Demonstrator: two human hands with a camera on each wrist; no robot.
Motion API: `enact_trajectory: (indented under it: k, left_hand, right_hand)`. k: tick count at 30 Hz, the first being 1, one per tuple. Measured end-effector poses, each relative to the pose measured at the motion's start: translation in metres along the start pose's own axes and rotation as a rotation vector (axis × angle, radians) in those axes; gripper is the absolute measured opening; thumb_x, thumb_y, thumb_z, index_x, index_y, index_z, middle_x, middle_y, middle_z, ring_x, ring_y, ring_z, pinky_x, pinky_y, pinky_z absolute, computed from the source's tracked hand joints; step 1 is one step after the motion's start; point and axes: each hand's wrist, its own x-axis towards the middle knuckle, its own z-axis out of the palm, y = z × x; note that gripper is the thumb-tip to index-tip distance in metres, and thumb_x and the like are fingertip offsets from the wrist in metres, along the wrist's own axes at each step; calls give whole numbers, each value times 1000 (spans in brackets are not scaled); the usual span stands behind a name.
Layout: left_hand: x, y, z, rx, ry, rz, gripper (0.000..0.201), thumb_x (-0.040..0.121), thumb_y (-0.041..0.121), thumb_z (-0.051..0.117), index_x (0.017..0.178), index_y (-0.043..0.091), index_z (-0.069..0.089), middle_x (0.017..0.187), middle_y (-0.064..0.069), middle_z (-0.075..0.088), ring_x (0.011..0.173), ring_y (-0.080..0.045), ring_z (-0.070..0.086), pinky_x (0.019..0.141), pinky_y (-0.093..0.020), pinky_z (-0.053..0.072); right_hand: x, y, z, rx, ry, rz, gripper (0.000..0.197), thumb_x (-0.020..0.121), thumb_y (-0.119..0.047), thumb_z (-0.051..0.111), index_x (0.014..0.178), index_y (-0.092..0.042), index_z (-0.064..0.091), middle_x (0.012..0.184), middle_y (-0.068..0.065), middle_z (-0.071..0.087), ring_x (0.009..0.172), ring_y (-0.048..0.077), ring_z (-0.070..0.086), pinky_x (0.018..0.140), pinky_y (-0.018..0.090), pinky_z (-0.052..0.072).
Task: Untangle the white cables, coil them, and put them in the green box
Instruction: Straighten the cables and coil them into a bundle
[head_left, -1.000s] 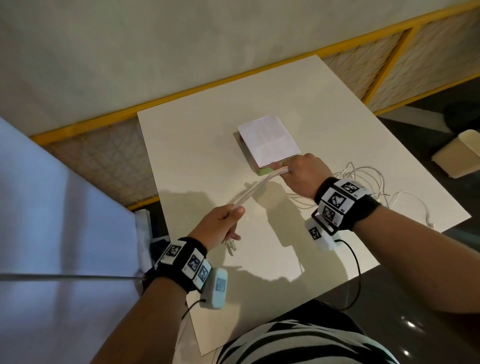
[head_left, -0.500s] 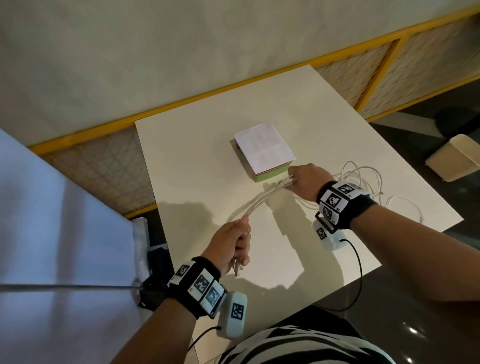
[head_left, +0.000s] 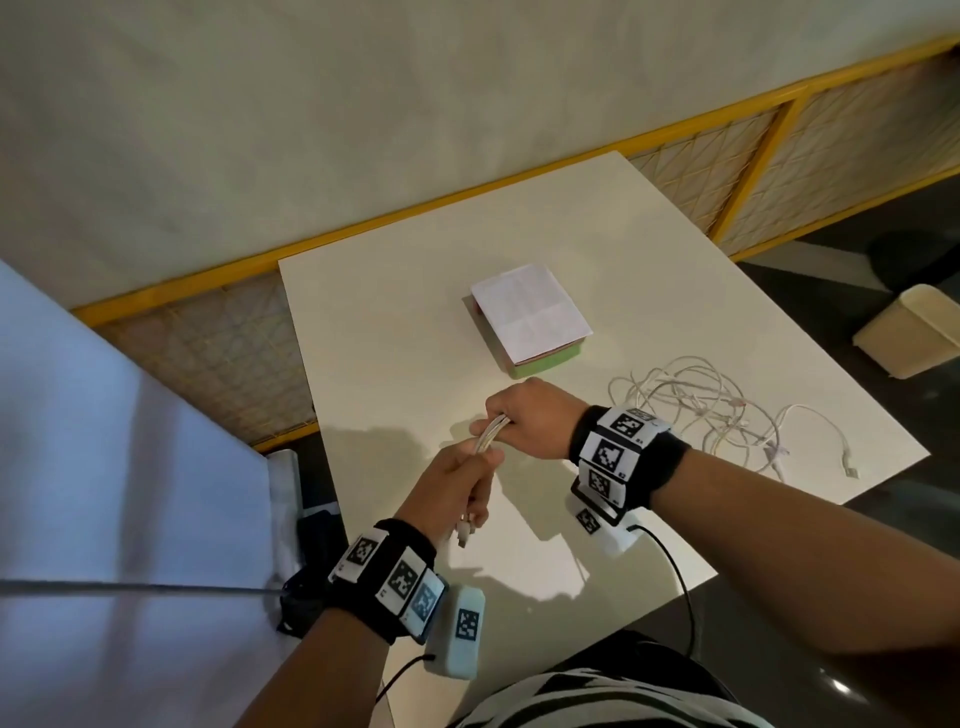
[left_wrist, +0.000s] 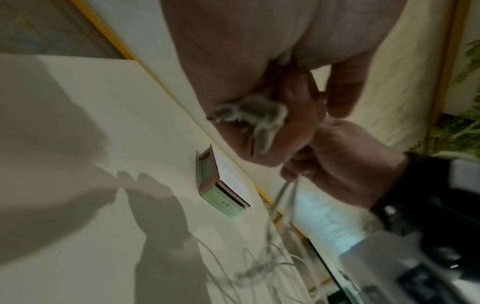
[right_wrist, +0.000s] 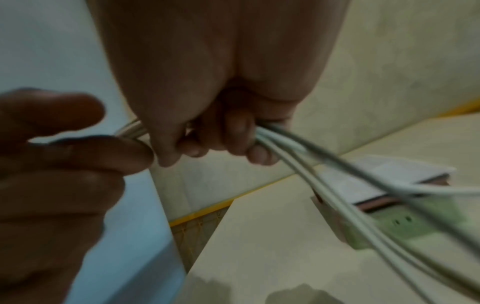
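Cable bundle shortened between the hands

The folded bundle of white cables (head_left: 488, 436) is clamped in both grips, left hand (head_left: 457, 483) now drawn close to right hand (head_left: 530, 418); coiling is judged underway. The lidded green box (head_left: 545, 361) sits at 12 o'clock, the tangled white cables (head_left: 717, 405) at 3 o'clock on the white counter (head_left: 395, 332).

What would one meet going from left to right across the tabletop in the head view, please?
Left hand gripping the folded cable bundle → right hand holding the same bundle → tangled white cables lying loose near the table's right edge.
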Motion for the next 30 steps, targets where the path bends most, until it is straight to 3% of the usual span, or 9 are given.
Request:
enact_trajectory:
  k: [2,5,10,12,15,21,25,27,30]
  left_hand:
    - [5,-4,-9,195,48,37,21,72,17,59,61,17,40,43,5,38,37,-11,38,51,-26,43]
    - [9,-8,-21,374,98,27,18,65,19,58,58,21,41,44,5,50,47,-14,50,58,-31,42]
    - [8,1,-19,281,119,66,32,98,27,47,69,12,48,41,4,43,45,-16,49,76,-36,57]
    - [8,6,-16,322,143,120,37,100,30,41,66,15,44,39,7,41,42,-14,51,62,-33,55]
    - [11,9,-15,302,171,184,28,91,40,46,75,17,48,44,7,43,42,-19,46,44,-24,35]
    - [19,15,-7,-27,102,122,35,68,5,57,102,5,50,46,10,37,35,-9,33,46,-26,29]
    - [22,12,-7,28,121,122,43,65,8,70,104,8,52,50,9,39,38,-10,35,47,-29,30]
    - [26,12,-5,97,115,170,54,63,13,80,111,12,54,60,6,54,48,-13,47,52,-30,44]
    - [32,11,1,99,3,230,64,62,3,83,119,8,54,103,-18,66,97,-32,65,90,-39,53]
  right_hand:
    - [4,-5,-6,-88,16,-9,44,89,-41,54,58,-12,45,51,-3,40,59,24,44,58,31,34]
    - [7,-7,-13,-35,-24,93,46,79,-38,64,49,-11,43,47,2,34,53,22,36,54,34,34]
    - [9,-13,-13,247,82,186,44,76,-17,62,42,-13,34,46,3,32,49,18,32,53,32,29]
    - [10,-13,-14,402,117,243,40,75,-14,64,44,-12,39,45,0,33,47,15,32,51,30,27]
    - [9,-14,-13,660,131,319,20,73,-14,66,59,-3,59,38,-7,32,37,11,29,42,23,26]
    - [3,-9,-6,1253,7,189,19,66,-3,53,51,-12,57,41,-3,34,39,11,24,50,28,21]
    - [-1,-4,-2,1420,-39,151,12,74,-8,53,62,-9,51,44,-8,28,42,8,22,48,23,22]
    - [-1,-6,0,1451,11,154,20,79,-18,56,62,-12,48,45,-8,25,42,8,20,46,23,20]
    - [1,-10,2,1485,107,166,37,82,-26,59,55,-17,35,44,-6,23,42,11,18,48,28,17]
